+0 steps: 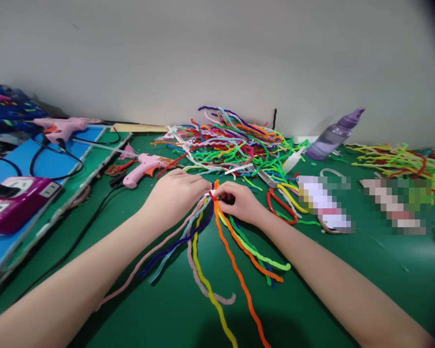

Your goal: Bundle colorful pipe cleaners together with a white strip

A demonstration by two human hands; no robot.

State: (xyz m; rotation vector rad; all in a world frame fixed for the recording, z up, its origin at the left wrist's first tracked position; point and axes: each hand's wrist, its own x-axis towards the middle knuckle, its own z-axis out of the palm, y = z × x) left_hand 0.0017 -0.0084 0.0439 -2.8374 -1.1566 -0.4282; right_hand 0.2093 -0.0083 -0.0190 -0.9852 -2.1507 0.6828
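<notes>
Both my hands meet at the gathered top of a bunch of pipe cleaners [235,258] in orange, yellow, pink, blue, purple and green. My left hand [179,191] is closed, its fingertips pinching the bunch from the left. From the right, my right hand [237,200] pinches the same gathered point with curled fingers. A short red bit shows between the fingertips. Below the hands the loose strands fan out over the green table [130,319], some reaching the lower edge of the view.
A heap of pipe cleaners [224,142] lies behind my hands. Red-handled scissors [281,208], blurred phones and a purple bottle [335,135] are to the right. On the left are pink glue guns [148,166], a trailing black cord and a purple power strip [21,203].
</notes>
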